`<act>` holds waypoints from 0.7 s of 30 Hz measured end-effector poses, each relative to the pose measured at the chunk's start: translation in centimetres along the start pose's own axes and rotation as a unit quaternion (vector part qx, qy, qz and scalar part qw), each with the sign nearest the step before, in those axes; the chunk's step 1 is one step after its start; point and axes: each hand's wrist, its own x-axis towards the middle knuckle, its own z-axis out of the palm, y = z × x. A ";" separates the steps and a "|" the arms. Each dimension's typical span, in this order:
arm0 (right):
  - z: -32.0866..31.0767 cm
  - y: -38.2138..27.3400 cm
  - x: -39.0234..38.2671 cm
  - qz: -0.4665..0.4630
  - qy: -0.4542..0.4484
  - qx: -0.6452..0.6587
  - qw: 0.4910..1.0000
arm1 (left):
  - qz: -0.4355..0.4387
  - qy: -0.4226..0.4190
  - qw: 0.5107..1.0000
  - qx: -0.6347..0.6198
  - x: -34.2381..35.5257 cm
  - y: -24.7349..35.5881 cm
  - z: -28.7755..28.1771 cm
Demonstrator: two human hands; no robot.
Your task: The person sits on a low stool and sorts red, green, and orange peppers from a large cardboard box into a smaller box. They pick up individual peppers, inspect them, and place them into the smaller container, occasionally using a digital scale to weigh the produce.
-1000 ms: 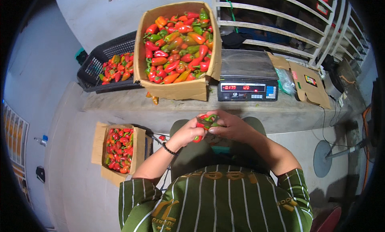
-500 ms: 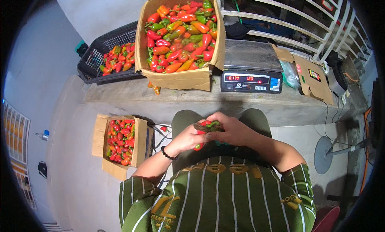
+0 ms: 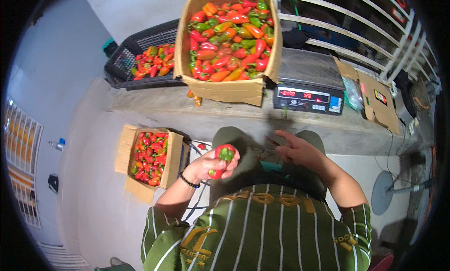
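In my left hand (image 3: 208,167), closed in front of my left thigh, are red peppers. The upper pepper (image 3: 218,151) shows its green stem end, and a second red pepper (image 3: 215,174) pokes out below it by the thumb. My right hand (image 3: 297,148) is apart from them, over my right thigh, with the index finger stretched forward. A thin dark pointed tool (image 3: 270,140) juts from its fingers; blur hides what kind it is. Left of my knees stands an open cardboard box of mostly red peppers (image 3: 151,157).
On the concrete ledge (image 3: 154,100) stand a large cardboard box of mixed peppers (image 3: 225,90), a black crate (image 3: 119,69) with more peppers, and a digital scale (image 3: 307,102). Flattened cardboard (image 3: 382,109) lies at right. Cables and a round stand base (image 3: 382,191) are on the floor.
My hands have come apart: the left has drawn back leftward with the red peppers, the right has moved to the right. The view has shifted slightly.
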 end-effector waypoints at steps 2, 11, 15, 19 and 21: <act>-0.2 1.8 0.3 -0.007 0.040 -0.038 0.998 | 0.021 0.003 0.989 -0.144 -0.2 -0.7 -2.4; -1.5 6.1 -0.3 0.038 0.053 -0.013 0.998 | 0.165 0.577 0.733 -0.320 -4.0 6.5 -19.5; -1.5 6.4 -0.3 0.027 0.062 0.051 0.996 | 0.371 0.471 0.784 -0.159 -0.7 23.0 -15.8; -1.5 5.8 0.2 0.010 0.067 0.069 0.995 | 0.483 0.448 0.743 0.115 4.9 30.5 -12.5; -1.4 5.3 -0.1 0.013 0.068 0.076 0.995 | 0.454 0.539 0.625 0.336 10.4 30.2 -9.2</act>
